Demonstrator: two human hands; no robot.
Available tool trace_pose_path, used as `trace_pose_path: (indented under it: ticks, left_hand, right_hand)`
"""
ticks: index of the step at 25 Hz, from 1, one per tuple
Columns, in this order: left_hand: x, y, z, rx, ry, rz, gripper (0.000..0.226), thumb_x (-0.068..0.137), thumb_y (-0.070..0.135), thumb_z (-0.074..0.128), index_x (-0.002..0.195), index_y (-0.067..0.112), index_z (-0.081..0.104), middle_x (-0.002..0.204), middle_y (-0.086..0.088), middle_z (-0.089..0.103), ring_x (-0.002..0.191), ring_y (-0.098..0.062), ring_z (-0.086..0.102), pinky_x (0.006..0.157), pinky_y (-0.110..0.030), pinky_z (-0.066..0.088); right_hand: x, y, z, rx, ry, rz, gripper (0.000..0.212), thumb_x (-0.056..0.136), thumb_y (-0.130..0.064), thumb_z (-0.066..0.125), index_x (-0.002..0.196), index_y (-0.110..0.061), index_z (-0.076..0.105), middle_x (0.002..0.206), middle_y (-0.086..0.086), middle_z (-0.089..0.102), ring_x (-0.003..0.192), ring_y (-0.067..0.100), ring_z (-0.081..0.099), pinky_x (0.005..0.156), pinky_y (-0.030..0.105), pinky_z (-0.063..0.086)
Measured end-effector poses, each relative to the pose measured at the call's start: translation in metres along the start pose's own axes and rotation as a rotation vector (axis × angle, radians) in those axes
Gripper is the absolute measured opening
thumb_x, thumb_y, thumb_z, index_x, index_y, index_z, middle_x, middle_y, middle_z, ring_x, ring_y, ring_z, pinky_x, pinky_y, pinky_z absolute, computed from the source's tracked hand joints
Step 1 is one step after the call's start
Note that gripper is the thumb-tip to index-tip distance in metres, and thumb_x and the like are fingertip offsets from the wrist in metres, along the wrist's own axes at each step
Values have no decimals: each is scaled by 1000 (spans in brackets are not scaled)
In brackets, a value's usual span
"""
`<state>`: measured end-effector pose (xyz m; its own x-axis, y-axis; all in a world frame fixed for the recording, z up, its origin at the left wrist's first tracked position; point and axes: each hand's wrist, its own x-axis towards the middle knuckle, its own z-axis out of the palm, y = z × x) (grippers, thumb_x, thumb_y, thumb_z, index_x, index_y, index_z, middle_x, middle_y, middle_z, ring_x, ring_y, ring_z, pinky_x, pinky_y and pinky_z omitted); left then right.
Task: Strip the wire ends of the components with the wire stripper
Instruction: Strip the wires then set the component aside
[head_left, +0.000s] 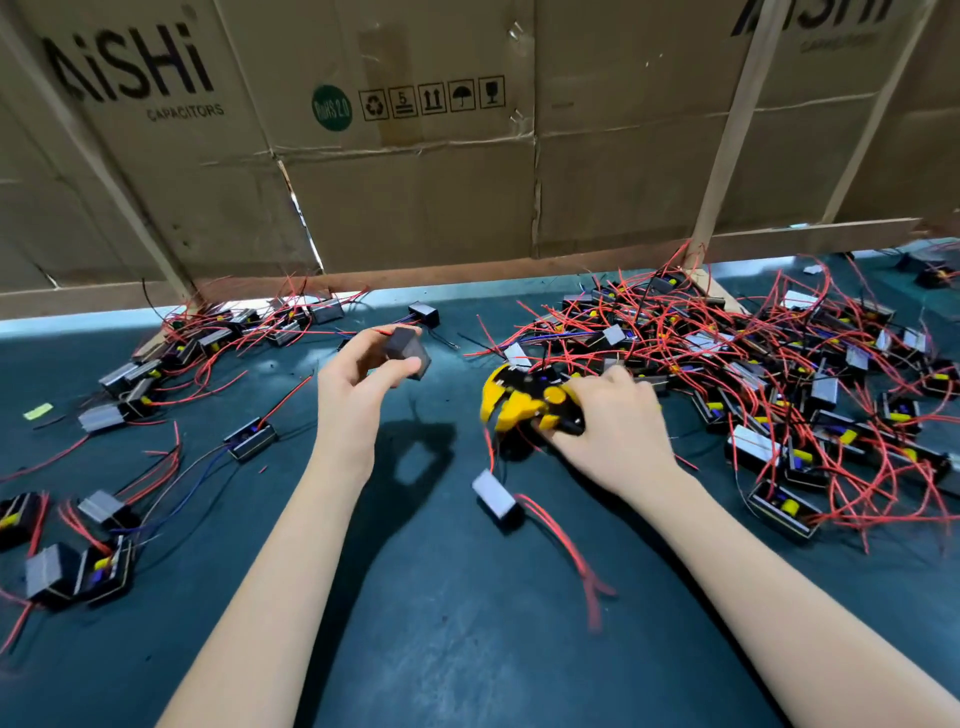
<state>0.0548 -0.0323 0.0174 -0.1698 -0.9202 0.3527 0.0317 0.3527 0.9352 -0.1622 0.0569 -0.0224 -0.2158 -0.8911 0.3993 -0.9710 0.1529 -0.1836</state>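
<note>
While my left hand (358, 374) pinches a small black component (407, 351) between thumb and fingertips, lifted above the dark green table (441, 597), my right hand (613, 421) is clenched around the yellow-and-black wire stripper (524, 397), low over the mat. Just below the stripper lies a loose component (496, 496) with red leads. A tangled heap of red-wired components (779, 374) spreads to my right, a thinner scatter (156, 374) to my left, under the cardboard wall (415, 182).

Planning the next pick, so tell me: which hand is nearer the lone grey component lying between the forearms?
Right. The right hand, holding the wire stripper, sits just above the grey component; the left hand is farther, up-left.
</note>
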Motion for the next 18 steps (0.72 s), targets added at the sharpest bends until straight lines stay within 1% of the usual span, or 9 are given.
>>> trace_pose_path:
  ticks: [2, 3, 6, 7, 9, 11, 14, 16, 18]
  left_hand:
    - [-5, 6, 2, 52, -122, 53, 30, 68, 8, 59, 94, 15, 71, 92, 0, 69, 80, -11, 56, 71, -17, 44]
    - [-7, 7, 3, 162, -181, 86, 30, 66, 9, 57, 91, 17, 71, 91, 1, 69, 82, -13, 57, 74, -20, 45]
    - [-11, 2, 7, 799, -337, 213, 35, 63, 24, 53, 93, 21, 72, 91, 4, 63, 95, -22, 52, 90, -37, 40]
    - [-12, -1, 9, 899, -350, 221, 40, 63, 28, 53, 99, 21, 70, 92, 8, 60, 98, -22, 51, 92, -39, 38]
    - [-16, -1, 14, 801, -301, 211, 39, 68, 33, 58, 104, 20, 66, 92, 13, 59, 96, -19, 51, 92, -41, 38]
    - [-20, -4, 22, 702, -301, 288, 32, 73, 42, 68, 98, 21, 69, 90, 12, 62, 93, -17, 52, 88, -39, 39]
    - [-27, -12, 35, 888, -450, 399, 39, 69, 57, 76, 92, 26, 73, 88, 12, 62, 94, -17, 49, 83, -34, 34]
    - [-27, -18, 37, 939, -490, 422, 38, 68, 57, 80, 93, 29, 73, 89, 13, 62, 96, -17, 47, 83, -33, 31]
    - [-26, -21, 34, 901, -476, 431, 34, 68, 51, 82, 93, 29, 73, 89, 13, 64, 98, -17, 47, 85, -34, 30]
  right_hand:
    - [2, 11, -2, 12, 56, 139, 33, 82, -56, 60, 88, -23, 60, 93, -2, 67, 99, 27, 53, 79, 37, 36]
    - [1, 14, -3, 3, 88, 165, 33, 82, -55, 61, 85, -22, 60, 89, -1, 67, 94, 28, 55, 75, 37, 35]
    - [-2, 16, -6, -50, 203, 172, 32, 77, -49, 68, 75, -19, 58, 79, 3, 65, 83, 32, 56, 68, 36, 26]
    - [-3, 16, -7, -66, 232, 174, 31, 75, -46, 70, 75, -17, 59, 78, 4, 65, 81, 33, 56, 68, 36, 25]
    - [-4, 15, -11, -77, 264, 188, 30, 74, -43, 73, 78, -15, 63, 79, 5, 65, 82, 33, 56, 69, 37, 27]
    - [-3, 16, -15, -57, 274, 186, 29, 74, -43, 73, 78, -15, 64, 79, 4, 65, 82, 32, 56, 70, 37, 27]
    - [-5, 16, -20, 7, 265, 181, 34, 73, -46, 73, 64, -18, 57, 63, 0, 59, 69, 31, 57, 63, 32, 28]
    - [-4, 17, -23, 25, 245, 222, 40, 72, -50, 71, 59, -16, 57, 54, -1, 53, 60, 30, 53, 56, 29, 31]
    - [-2, 20, -27, 65, 235, 296, 41, 73, -54, 70, 59, -18, 56, 51, -5, 49, 59, 26, 48, 53, 27, 31]
